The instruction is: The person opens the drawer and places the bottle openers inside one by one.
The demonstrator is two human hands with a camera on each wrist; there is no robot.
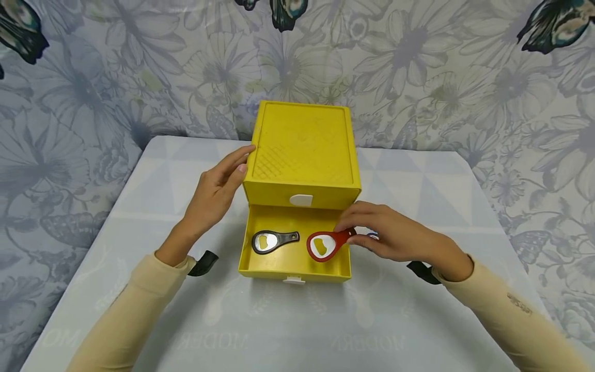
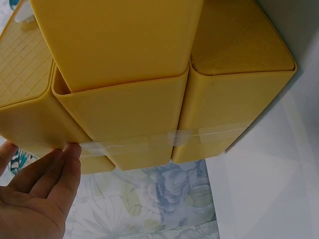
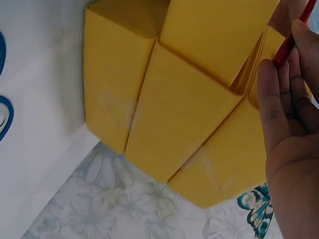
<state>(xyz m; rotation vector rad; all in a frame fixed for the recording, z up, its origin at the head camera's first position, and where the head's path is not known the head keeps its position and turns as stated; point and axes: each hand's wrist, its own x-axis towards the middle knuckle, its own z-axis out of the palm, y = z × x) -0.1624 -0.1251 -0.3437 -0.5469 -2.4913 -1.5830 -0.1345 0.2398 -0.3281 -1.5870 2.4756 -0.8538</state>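
Note:
A yellow drawer box stands on the table with one drawer pulled out toward me. My right hand pinches the handle end of a red bottle opener above the drawer's right side; only its red edge shows in the right wrist view. Inside the drawer, to the left, lies a black bottle opener. My left hand touches the box's left side with its fingers extended. A blue-edged object is mostly hidden behind my right hand; blue loops appear in the right wrist view.
White tabs mark the drawer fronts. Clear tape runs across the box's side. The box stands near the far table edge, before a flower-patterned backdrop. A pale patterned cover lies over the table.

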